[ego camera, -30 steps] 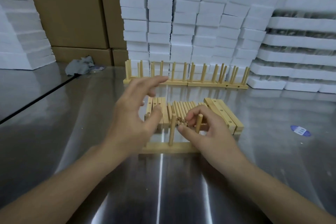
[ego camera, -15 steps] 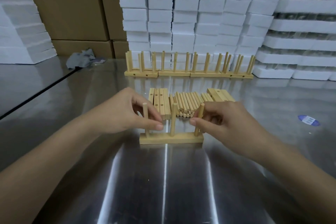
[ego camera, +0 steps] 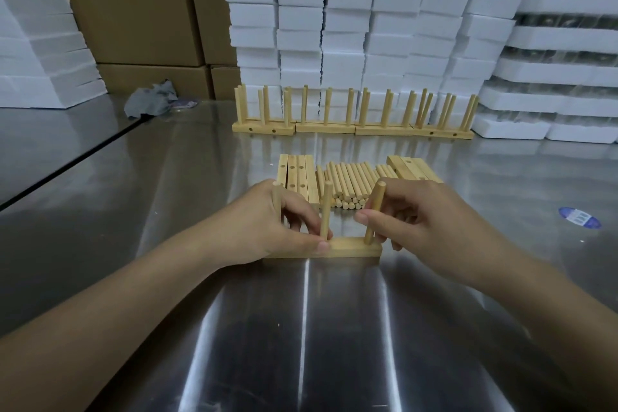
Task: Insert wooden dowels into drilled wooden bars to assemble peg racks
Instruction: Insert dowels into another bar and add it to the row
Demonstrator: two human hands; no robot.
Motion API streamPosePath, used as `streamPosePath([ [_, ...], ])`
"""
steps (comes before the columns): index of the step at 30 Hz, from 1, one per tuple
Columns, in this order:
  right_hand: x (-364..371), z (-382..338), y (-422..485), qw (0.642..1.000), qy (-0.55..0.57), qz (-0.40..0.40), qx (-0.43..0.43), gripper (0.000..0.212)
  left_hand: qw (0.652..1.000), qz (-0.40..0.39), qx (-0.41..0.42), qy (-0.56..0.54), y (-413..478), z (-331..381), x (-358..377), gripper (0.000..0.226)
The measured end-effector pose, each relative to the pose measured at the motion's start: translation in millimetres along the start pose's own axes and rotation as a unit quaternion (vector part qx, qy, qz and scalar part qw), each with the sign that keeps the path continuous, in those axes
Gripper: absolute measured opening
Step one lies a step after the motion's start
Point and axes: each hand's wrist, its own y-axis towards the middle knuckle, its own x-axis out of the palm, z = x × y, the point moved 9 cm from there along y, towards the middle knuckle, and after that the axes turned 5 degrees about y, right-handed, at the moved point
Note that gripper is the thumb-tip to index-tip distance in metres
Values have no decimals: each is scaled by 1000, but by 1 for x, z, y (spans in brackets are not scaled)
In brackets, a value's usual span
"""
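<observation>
Currently, the drilled wooden bar (ego camera: 351, 250) lies on the steel table (ego camera: 334, 344) with three dowels standing in it. The left hand (ego camera: 264, 227) grips the bar's left end, thumb on its front face, fingers curled about the left dowel (ego camera: 276, 196). The right hand (ego camera: 421, 214) pinches the tilted right dowel (ego camera: 375, 207). The middle dowel (ego camera: 326, 207) stands unheld. Loose dowels (ego camera: 349, 177) lie just behind the bar, and finished peg racks (ego camera: 351, 126) stand farther behind.

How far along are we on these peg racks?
Done: finished racks line the back. In hand: near bar carries three dowels; right hand pinches the tilted right dowel, left hand grips the bar. Left: loose dowels and drilled bars wait.
</observation>
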Motion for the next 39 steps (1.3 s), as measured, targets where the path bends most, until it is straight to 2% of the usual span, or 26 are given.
streamPosePath([
  [5,1,0,1,999,32,-6,3,23,1000,-1,2,11,0,0,0,10],
  [11,1,-2,0,998,55,-3,6,36,1000,2,-4,-25,-1,2,1,7],
  [15,1,3,1,998,65,-2,17,35,1000,-8,8,-27,1,2,3,7],
  [20,1,1,3,1000,19,-9,8,31,999,-24,32,-20,4,5,6,11],
  [27,1,-3,2,999,-10,-32,-2,20,999,-22,16,-47,1,2,7,14],
  [32,3,-9,2,998,-39,-44,-18,21,998,-18,8,-60,0,2,7,15],
  [39,3,-3,1,999,-28,-33,-15,22,983,83,49,-155,-2,10,-6,28],
])
